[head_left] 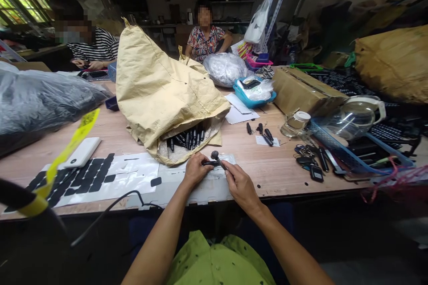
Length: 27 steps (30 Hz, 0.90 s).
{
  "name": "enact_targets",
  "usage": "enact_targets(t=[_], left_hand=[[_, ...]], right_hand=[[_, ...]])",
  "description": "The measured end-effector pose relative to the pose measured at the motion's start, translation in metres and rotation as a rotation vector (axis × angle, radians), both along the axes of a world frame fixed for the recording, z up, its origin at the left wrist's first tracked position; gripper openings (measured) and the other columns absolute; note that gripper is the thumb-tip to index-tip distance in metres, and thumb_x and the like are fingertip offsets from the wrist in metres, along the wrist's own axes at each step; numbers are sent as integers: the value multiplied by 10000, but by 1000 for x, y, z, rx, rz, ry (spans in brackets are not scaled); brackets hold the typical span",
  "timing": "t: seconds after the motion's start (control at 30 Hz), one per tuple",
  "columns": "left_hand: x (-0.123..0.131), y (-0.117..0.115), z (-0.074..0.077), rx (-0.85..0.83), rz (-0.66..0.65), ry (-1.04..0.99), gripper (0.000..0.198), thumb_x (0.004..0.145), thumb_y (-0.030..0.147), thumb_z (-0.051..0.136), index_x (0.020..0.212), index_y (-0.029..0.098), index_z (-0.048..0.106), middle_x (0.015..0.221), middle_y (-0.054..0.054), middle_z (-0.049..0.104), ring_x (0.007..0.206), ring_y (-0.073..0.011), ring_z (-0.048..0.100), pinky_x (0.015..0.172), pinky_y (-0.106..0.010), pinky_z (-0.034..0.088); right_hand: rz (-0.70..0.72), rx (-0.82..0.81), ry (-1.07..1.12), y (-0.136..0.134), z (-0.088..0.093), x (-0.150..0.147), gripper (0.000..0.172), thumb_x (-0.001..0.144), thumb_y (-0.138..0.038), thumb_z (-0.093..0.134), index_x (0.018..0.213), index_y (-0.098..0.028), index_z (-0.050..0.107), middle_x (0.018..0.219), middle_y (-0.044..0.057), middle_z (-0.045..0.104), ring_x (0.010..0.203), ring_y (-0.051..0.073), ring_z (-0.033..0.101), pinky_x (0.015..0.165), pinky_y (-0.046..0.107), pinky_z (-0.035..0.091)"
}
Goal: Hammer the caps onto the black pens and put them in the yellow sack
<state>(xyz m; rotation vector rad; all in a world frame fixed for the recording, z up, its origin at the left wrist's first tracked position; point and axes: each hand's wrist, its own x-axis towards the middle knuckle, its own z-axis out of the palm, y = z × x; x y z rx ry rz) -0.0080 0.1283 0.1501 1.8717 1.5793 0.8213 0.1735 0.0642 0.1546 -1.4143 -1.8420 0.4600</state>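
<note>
My right hand point(239, 183) is closed round the thin shaft of a small dark tool with a round head point(215, 155). The round end points up and to the left. Pinched in my left hand point(195, 170) is a slim black part point(211, 163), which lies just below the tool's head; its far end is partly hidden. Both hands are low over a grey sheet point(203, 187) at the table's front edge. Just beyond them, a large tan sack point(160, 84) lies with its mouth towards me, and several black cylindrical pieces point(192, 138) show inside it.
To the left are a white sheet with black stickers point(127, 173), a white device point(83, 152) and a yellow strip point(72, 147). Loose black pieces point(267, 136), a glass jar point(296, 124), keys point(306, 156), a blue basket point(361, 156) and a cardboard box point(304, 91) stand right. Two people sit opposite.
</note>
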Motion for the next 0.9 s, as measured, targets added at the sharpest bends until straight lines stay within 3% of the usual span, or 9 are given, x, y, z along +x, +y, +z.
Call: enact_targets(t=[0.23, 0.57, 0.9], left_hand=[[2, -2, 0, -1, -1, -3, 107, 697, 170, 774, 737, 210, 684, 773, 8, 607, 813, -188, 561, 761, -317, 432], [3, -8, 6, 24, -6, 88, 166, 695, 148, 774, 814, 209, 676, 824, -8, 610, 874, -217, 568, 807, -340, 443], [-1, -8, -7, 95, -89, 81, 114, 829, 196, 669, 919, 241, 722, 909, -27, 624, 925, -214, 565, 860, -353, 452]], right_hand=[[-44, -22, -43, 5, -10, 8, 429, 940, -211, 400, 1265, -278, 672, 1094, 50, 725, 1036, 192, 664, 903, 331, 549], [-433, -68, -520, 90, -10, 54, 402, 911, -147, 485, 1233, -268, 693, 909, 61, 634, 855, 190, 569, 688, 278, 380], [-492, 58, -673, 93, -20, 46, 374, 916, -177, 489, 1228, -249, 681, 908, 86, 591, 876, 217, 510, 683, 309, 309]])
